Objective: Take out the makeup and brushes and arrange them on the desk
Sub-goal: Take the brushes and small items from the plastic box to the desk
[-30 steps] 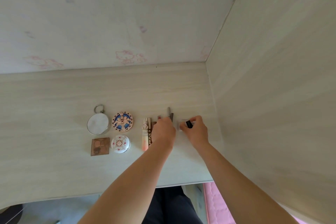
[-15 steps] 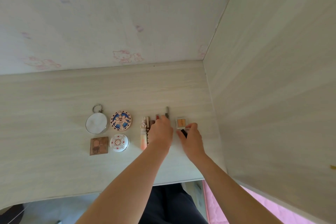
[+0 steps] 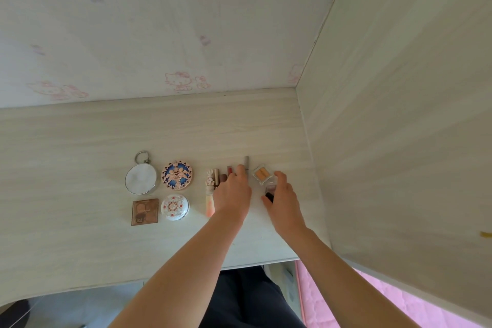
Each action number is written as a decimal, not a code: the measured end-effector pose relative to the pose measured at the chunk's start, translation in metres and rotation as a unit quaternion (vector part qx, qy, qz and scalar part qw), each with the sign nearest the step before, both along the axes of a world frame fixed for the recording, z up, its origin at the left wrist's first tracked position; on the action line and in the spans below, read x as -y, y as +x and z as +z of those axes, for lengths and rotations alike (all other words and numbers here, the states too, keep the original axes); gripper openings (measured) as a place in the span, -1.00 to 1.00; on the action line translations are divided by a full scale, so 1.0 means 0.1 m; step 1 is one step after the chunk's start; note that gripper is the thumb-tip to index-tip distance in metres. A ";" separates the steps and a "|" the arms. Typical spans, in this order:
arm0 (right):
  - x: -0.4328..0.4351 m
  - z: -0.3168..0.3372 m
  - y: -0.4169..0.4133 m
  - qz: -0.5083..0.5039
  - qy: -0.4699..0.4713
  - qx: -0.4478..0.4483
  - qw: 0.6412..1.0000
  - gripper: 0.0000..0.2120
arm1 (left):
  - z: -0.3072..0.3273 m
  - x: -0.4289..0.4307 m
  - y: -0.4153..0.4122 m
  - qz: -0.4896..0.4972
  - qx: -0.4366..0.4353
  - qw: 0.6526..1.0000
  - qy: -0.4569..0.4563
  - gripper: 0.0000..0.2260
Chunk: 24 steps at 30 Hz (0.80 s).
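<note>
Everything is laid out in the middle of the table [image 3: 80,141], which sits in a corner. At the left there is a ringed round mirror [image 3: 140,178], a blue patterned compact [image 3: 176,175], a brown palette [image 3: 145,211] and a white compact [image 3: 174,207], two by two. Next comes a pink-orange tube [image 3: 210,197] and a row of lipsticks [image 3: 216,178]. The left hand [image 3: 232,194] lies palm down over that row, its grip loose and flat, one fingertip touching the slim grey pencil [image 3: 246,163]. The right hand [image 3: 282,200] arches over a small dark-capped pot [image 3: 269,194] just below the clear orange palette [image 3: 262,173], and its grip looks closed on the pot between thumb and fingers. I'd say she is seating this last piece. To do it well, she should set the pot squarely beneath the orange palette, close but not knocking it. The flat hand can steady the sticks so none roll, and she should lift away straight up.
</note>
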State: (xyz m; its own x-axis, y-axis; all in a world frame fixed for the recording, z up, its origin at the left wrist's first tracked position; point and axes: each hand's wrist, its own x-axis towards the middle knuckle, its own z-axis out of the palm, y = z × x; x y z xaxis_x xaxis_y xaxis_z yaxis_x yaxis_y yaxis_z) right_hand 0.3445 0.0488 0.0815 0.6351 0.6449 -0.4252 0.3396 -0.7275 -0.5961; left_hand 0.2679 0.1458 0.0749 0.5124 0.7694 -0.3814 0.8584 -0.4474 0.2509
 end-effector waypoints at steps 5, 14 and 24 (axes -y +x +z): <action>-0.01 0.01 0.02 0.045 -0.028 0.038 0.998 -0.60 | 0.00 0.02 -0.03 -0.038 -0.013 0.999 0.011 -0.53; 0.03 0.01 0.02 0.073 -0.029 0.062 0.995 -0.64 | 0.00 0.00 -0.07 -0.044 -0.026 0.999 0.015 -0.46; -0.22 0.09 -0.12 0.051 0.048 -0.002 0.998 -0.69 | 0.02 -0.06 -0.16 -0.043 0.005 0.999 0.017 -0.75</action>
